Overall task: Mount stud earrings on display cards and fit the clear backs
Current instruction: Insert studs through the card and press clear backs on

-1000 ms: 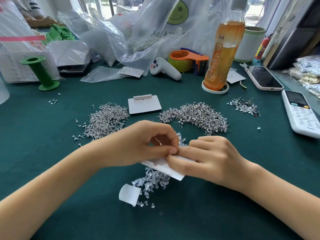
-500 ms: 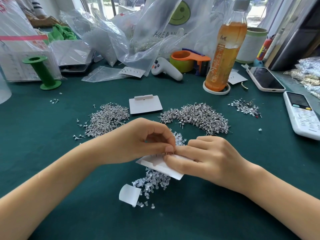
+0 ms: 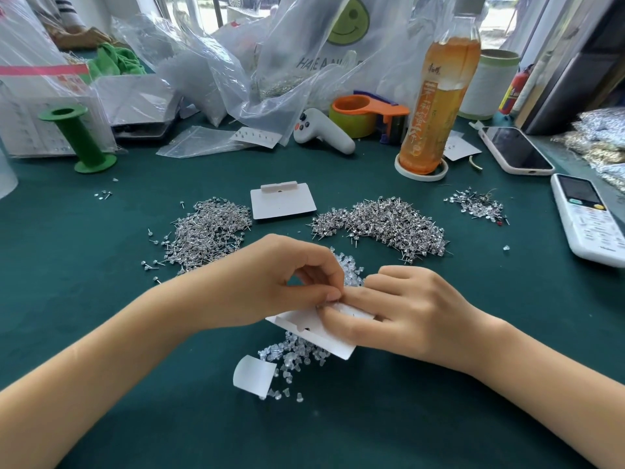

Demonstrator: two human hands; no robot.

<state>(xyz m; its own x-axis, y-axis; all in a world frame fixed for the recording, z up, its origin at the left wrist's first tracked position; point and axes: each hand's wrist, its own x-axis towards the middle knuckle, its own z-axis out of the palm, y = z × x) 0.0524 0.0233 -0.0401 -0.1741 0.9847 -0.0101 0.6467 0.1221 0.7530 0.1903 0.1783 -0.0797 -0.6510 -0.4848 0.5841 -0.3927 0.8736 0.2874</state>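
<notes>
Head view showed our left hand [image 3: 270, 282] pinching a small stud at the white paper display card [image 3: 314, 330], which our right hand [image 3: 406, 309] gripped above the heap of clear plastic backs [image 3: 294, 353]. A tall plastic bottle [image 3: 436, 106] held amber tea. Since earlier, our hands had barely shifted.

A stack of cards [image 3: 283, 205] lies at mid-table [image 3: 101, 333] between two stud piles [image 3: 206, 231] [image 3: 389, 225]. The bottle [image 3: 436, 106] stands behind the right pile; the phone [image 3: 515, 149] and remote [image 3: 590, 218] lie along the right edge.
</notes>
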